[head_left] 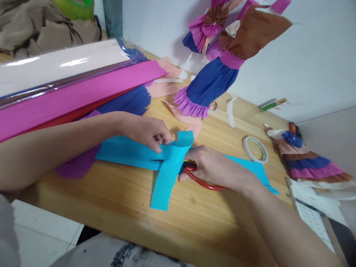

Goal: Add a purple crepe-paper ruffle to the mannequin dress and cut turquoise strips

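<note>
My left hand (147, 132) pinches the thin, floppy blue paper (127, 152) near the cut; my right hand (212, 167) is closed around the red scissors (200, 180). It looks easily torn.

No readable text anywhere — printed sheets (315, 216) at right edge carry lines too blurred to read.

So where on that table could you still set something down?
Bare wood lies along the near table edge, below the blue paper and right hand, and between tape roll and paper dress. The left side, under paper rolls, is crowded.
</note>
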